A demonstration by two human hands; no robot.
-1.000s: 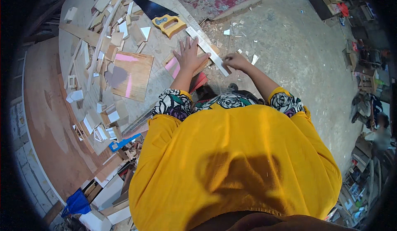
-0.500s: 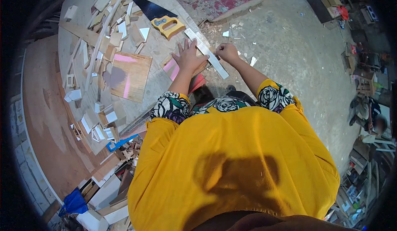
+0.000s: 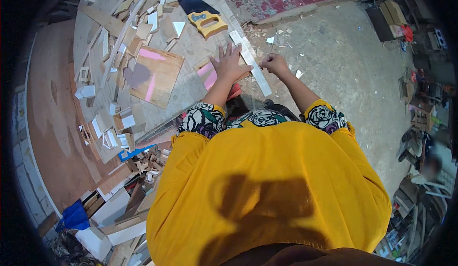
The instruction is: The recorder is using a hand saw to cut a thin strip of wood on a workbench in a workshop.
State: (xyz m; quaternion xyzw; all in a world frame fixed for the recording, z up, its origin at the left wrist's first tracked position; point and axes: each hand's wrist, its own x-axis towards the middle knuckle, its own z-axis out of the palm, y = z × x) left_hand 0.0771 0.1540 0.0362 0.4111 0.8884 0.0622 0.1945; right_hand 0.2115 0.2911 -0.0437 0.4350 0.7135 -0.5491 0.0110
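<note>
My left hand (image 3: 231, 66) lies flat with its fingers spread over a small wooden board (image 3: 209, 74) marked with pink. Its thumb and fingertips reach the edge of a long pale straight strip (image 3: 257, 75), which lies across the board's right side. At the strip's right edge my right hand (image 3: 276, 65) is closed in a pinch, and whatever sits between its fingertips is too small to make out. Beyond the strip rests a handsaw (image 3: 208, 24) with a dark blade and a yellow handle.
The worktable (image 3: 179, 82) carries a larger pink-marked wooden panel (image 3: 157, 75) and heaped wood offcuts (image 3: 138, 35). Near its lower edge lies a blue tool (image 3: 136, 153). Cardboard boxes (image 3: 392, 12) stand far right on the concrete floor (image 3: 348, 61), and scraps lie about.
The whole view has shifted, so the table and hands appear farther right. Both hands keep about the same places along the strip.
</note>
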